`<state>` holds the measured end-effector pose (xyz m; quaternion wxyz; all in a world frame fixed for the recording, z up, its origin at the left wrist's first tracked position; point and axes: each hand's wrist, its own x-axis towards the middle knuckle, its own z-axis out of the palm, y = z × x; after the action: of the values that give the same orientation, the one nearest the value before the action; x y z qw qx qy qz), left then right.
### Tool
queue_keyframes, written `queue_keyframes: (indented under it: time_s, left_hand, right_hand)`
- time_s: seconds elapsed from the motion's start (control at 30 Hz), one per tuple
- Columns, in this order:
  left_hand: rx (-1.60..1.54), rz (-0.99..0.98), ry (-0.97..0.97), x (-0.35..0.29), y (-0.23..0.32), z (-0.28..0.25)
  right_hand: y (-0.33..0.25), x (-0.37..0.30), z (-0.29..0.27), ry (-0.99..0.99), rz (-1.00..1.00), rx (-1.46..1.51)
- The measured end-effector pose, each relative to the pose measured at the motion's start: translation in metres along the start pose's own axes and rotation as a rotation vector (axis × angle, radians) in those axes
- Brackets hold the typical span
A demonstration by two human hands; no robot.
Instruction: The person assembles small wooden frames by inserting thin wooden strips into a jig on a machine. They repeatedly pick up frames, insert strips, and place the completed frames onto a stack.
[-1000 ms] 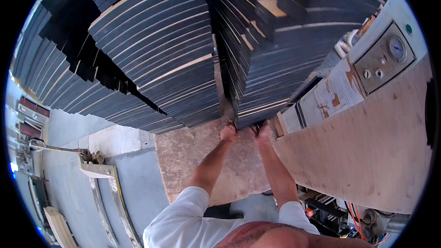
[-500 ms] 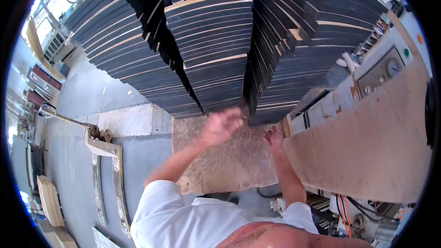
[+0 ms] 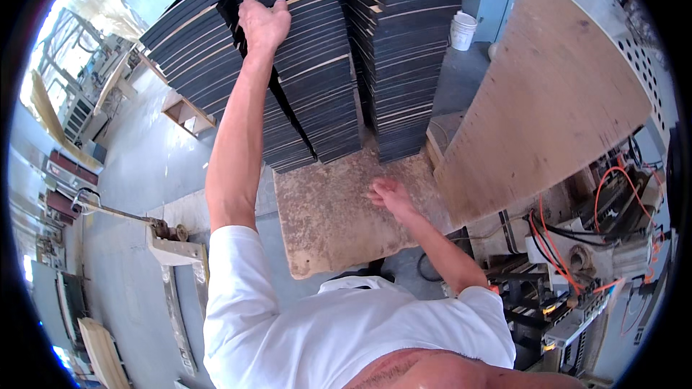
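Note:
My left hand [image 3: 264, 25] is stretched far forward over the dark gap between the left stack [image 3: 209, 57] and the middle stack [image 3: 315, 65] of black-edged boards. Its thumb stands away from the fingers, and it touches or hovers just over the boards' upper edges; which one I cannot tell. Nothing shows in it. Lower down, my right hand [image 3: 389, 194] hangs over the worn brown board [image 3: 324, 209] in front of the stacks. Its fingers are loosely bent, slightly apart, and hold nothing visible. A third stack [image 3: 409, 57] rises on the right.
A large wooden panel [image 3: 548, 94] slopes along the right side, above machinery with orange hoses [image 3: 551, 245]. Behind it are a white bucket [image 3: 463, 31] and a blue-grey cabinet [image 3: 489, 9]. A pallet jack [image 3: 169, 245] stands on the floor at left.
My left hand has reached up and forward from above the brown board to the stacks. The right hand has drawn back and inward. My view has shifted, so the stacks appear further left.

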<state>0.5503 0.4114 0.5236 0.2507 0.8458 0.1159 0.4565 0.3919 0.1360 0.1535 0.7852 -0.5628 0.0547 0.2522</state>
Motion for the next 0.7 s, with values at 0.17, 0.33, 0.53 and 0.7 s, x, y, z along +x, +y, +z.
queue_keyframes:
  time_s: [0.17, 0.33, 0.53, 0.7]
  left_hand:
    - [-0.021, -0.221, -0.069, 0.010, 0.004, -0.001]
    - [-0.022, -0.248, -0.060, 0.028, -0.020, 0.011]
    - [0.041, -0.230, -0.054, 0.046, -0.039, 0.023]
    - [-0.102, -0.234, -0.003, 0.054, -0.054, 0.040]
  right_hand:
    - [-0.146, -0.040, 0.070, -0.066, -0.720, -0.393]
    - [-0.265, -0.049, 0.142, -0.101, -0.989, -0.464]
    - [-0.300, -0.023, 0.166, -0.012, -0.960, -0.631]
    - [-0.308, 0.000, 0.179, 0.231, -1.233, -0.814]
